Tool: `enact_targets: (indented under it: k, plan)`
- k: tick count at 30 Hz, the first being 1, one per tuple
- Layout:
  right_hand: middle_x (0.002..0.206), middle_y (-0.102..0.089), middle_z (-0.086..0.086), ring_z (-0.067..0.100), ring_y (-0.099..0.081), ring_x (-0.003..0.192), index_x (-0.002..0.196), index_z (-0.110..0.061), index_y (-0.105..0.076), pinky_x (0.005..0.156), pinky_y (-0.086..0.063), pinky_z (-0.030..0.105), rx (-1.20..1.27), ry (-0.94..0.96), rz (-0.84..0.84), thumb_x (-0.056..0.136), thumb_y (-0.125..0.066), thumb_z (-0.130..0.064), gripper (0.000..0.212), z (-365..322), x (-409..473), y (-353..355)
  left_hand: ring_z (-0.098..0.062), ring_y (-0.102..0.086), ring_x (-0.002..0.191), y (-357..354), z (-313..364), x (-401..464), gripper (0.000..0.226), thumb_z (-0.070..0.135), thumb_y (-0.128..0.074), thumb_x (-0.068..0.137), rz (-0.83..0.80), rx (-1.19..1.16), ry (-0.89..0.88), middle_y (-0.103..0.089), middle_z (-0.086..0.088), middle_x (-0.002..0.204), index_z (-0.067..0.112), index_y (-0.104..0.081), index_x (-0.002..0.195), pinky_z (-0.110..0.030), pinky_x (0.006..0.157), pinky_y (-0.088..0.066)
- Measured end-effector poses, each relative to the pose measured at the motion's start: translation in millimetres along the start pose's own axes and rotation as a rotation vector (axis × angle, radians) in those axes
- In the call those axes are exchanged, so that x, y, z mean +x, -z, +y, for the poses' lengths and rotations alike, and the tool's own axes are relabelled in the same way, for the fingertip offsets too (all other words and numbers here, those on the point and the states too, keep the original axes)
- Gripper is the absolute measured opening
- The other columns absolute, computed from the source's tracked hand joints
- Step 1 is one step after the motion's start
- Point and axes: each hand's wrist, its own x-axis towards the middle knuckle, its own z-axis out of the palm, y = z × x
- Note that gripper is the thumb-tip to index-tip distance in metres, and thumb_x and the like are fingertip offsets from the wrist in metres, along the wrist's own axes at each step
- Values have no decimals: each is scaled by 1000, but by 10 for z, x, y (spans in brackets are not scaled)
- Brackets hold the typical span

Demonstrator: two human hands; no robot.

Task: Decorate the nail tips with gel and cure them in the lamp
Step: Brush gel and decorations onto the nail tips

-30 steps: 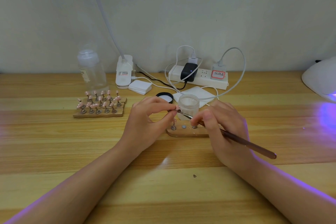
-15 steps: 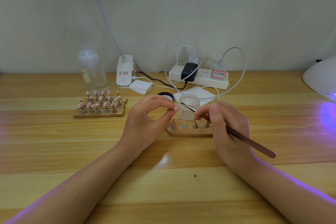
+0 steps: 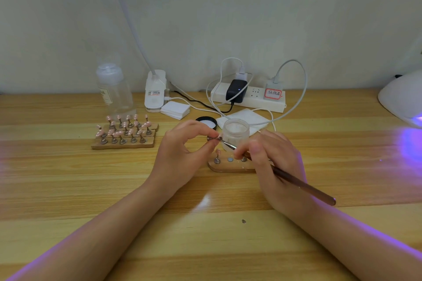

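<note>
The left hand pinches a small metal peg with a nail tip between thumb and fingertips, lifted off the table in front of the frosted gel jar. The right hand grips a long brown brush pen-style, bristle end touching the pinched tip, or so close I cannot separate them. Just below, the near wooden holder shows one pink tip standing on its peg at the left end, a bare magnet spot beside it and another peg partly hidden by the right hand. Far left, a bigger wooden stand carries rows of pink tips. The curing lamp sits at the far right edge, violet glow spilling over the table. The jar's black lid lies behind the left hand, the jar open. Risks, as I judge them: this is a tiny piece held in midair, so a wobble of either hand could smear gel onto the fingers or flood the tip's edge. The right knuckles hover right over the holder, and a nudge could knock the standing tip. The open jar is close to both hands and would tip easily. Stray violet light might also thicken uncovered gel.
</note>
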Motion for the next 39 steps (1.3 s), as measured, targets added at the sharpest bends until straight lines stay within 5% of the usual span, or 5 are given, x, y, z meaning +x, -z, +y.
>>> enact_targets:
  k: [4, 9, 19, 32, 39]
  plan:
    - [65, -59, -9, 13, -54, 63, 69, -11, -63, 67, -39, 32, 29, 2, 34, 100, -28, -32, 51, -2, -18, 15, -1, -58, 82, 0, -1, 1, 23, 0, -72, 72, 8, 3, 1, -64, 6, 82, 15, -68, 88, -8, 78, -41]
    - [72, -52, -26, 1, -53, 72, 74, -17, -63, 72, -39, 23, 37, -106, 17, 94, -32, -27, 38, -8, 9, 2, -4, -58, 82, -2, 7, 2, 18, 4, -73, 72, 9, 4, 19, -65, 5, 82, 15, -69, 86, -9, 77, -41]
    - [63, -60, -8, 5, -53, 64, 68, -11, -63, 69, -39, 29, 68, -56, -26, 94, -32, -22, 42, -24, -14, 27, -1, -58, 82, -2, 1, 6, 21, 2, -73, 71, 8, 8, 18, -64, 8, 82, 16, -68, 87, -7, 78, -41]
    - [70, -60, -16, 4, -57, 73, 76, -20, -63, 74, -40, 22, 137, -209, -52, 93, -33, -32, 37, -49, -1, 27, -1, -59, 83, -7, 5, -1, 18, 6, -72, 73, 15, -2, 33, -65, 7, 82, 19, -67, 84, -7, 78, -41]
    - [65, -60, -11, 11, -55, 64, 70, -10, -64, 67, -43, 36, 149, -127, -6, 93, -32, -23, 41, -48, -1, 35, -1, -59, 81, -3, -7, 0, 14, 9, -71, 73, 11, -11, 33, -65, 6, 82, 16, -68, 84, -8, 78, -42]
